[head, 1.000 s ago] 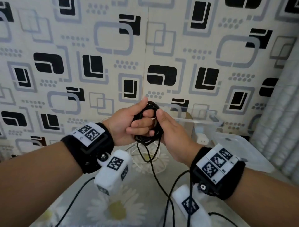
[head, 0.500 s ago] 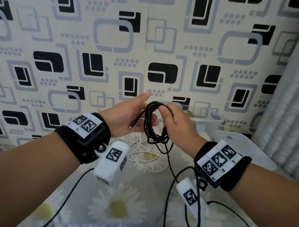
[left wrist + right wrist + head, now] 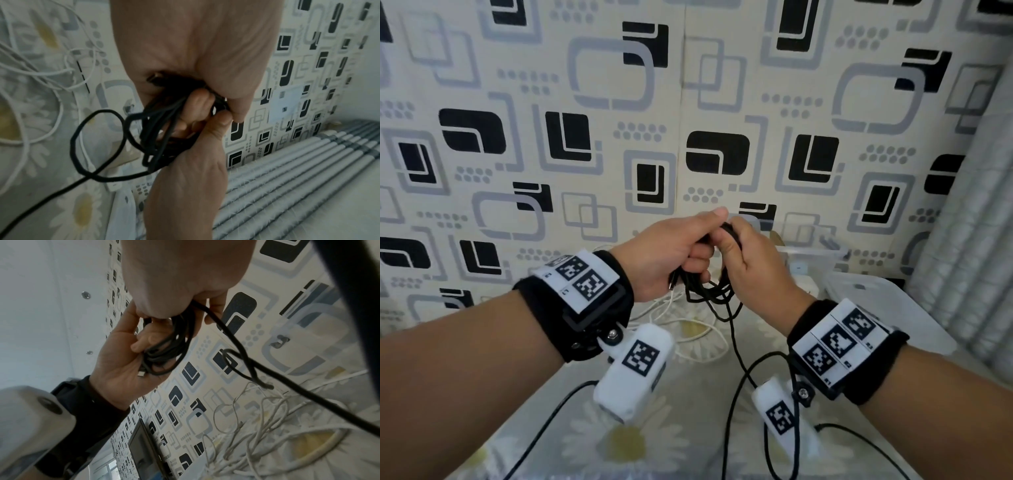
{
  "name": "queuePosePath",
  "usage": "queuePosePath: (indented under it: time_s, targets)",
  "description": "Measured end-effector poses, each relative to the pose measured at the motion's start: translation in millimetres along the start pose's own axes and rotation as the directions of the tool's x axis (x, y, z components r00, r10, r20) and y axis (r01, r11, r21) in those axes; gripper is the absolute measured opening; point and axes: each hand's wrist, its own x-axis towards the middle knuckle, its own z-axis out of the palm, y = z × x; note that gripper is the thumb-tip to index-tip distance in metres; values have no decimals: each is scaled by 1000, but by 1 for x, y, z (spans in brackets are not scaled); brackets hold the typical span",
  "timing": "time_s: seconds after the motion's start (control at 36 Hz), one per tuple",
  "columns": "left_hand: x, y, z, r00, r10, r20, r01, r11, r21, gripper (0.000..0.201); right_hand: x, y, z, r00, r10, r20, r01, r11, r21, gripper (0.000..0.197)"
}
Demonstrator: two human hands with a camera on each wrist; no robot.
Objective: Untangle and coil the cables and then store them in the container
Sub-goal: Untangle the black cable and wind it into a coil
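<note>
A black cable is gathered into a loose coil between both hands above the table. My left hand grips the top of the coil, with its metal plug lying against the palm. My right hand pinches the same loops from the right, thumb against fingers. The coil hangs below the fingers, and one free strand runs down toward the table. A tangle of white cables lies on the daisy-print cloth beneath the hands. The clear plastic container stands behind my right hand.
The container's translucent lid lies at the right, next to a ribbed grey-white curtain. A patterned wall stands close behind the table. Black leads from the wrist cameras trail across the near cloth.
My left hand, open beside the coil half a second ago, has closed round the coil's top. My right hand has kept its hold on the loops.
</note>
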Motion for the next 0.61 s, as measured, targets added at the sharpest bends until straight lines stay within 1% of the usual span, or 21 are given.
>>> queuePosePath:
  time_s: [0.06, 0.08, 0.14, 0.17, 0.22, 0.25, 0.28, 0.31, 0.36, 0.42, 0.44, 0.47, 0.5, 0.56, 0.61]
  targets:
    - [0, 0, 0, 999, 44, -1, -44, 998, 34, 36, 1, -3, -1, 999, 30, 12, -30, 998, 57, 33]
    - [1, 0, -1, 998, 60, -11, -60, 997, 53, 36, 1, -5, -3, 998, 56, 40, -60, 993, 105, 32]
    - [4, 0, -4, 994, 92, -52, -87, 992, 87, 38, 2, -10, -5, 982, 131, 134, -157, 967, 203, 33]
    - [5, 0, -7, 992, 102, -79, -95, 991, 90, 38, 2, -10, -5, 965, 183, 189, -228, 940, 254, 41]
    - [8, 2, -14, 985, 103, -137, -96, 994, 61, 37, 0, -5, -6, 908, 273, 317, -378, 861, 341, 66]
    - [10, 4, -18, 983, 97, -159, -92, 995, 39, 37, -2, -1, -6, 873, 300, 384, -440, 823, 358, 77]
    - [10, 5, -22, 980, 91, -175, -89, 996, 16, 38, -5, 3, -6, 839, 313, 445, -485, 801, 352, 83]
    - [11, 7, -26, 978, 85, -188, -87, 996, -3, 39, -8, 5, -7, 808, 314, 498, -512, 794, 330, 87]
    - [12, 8, -34, 975, 69, -213, -76, 997, -24, 41, -13, 10, -15, 745, 302, 595, -527, 812, 249, 92]
    - [13, 9, -41, 966, 59, -250, -66, 998, -19, 41, -14, 11, -30, 670, 295, 681, -516, 845, 141, 91]
    - [13, 9, -45, 960, 62, -272, -66, 998, -8, 41, -12, 12, -40, 641, 298, 708, -502, 860, 93, 87]
    - [14, 10, -50, 954, 69, -293, -70, 998, 6, 41, -10, 12, -51, 626, 307, 717, -487, 872, 51, 80]
    - [14, 10, -55, 946, 77, -314, -75, 997, 18, 41, -6, 13, -62, 623, 325, 712, -477, 879, 17, 72]
    - [16, 10, -65, 925, 94, -367, -81, 995, 50, 42, 2, 17, -84, 634, 359, 685, -484, 875, -11, 61]
    - [19, 9, -74, 892, 121, -436, -83, 991, 107, 41, 8, 22, -102, 641, 375, 670, -512, 859, 9, 59]
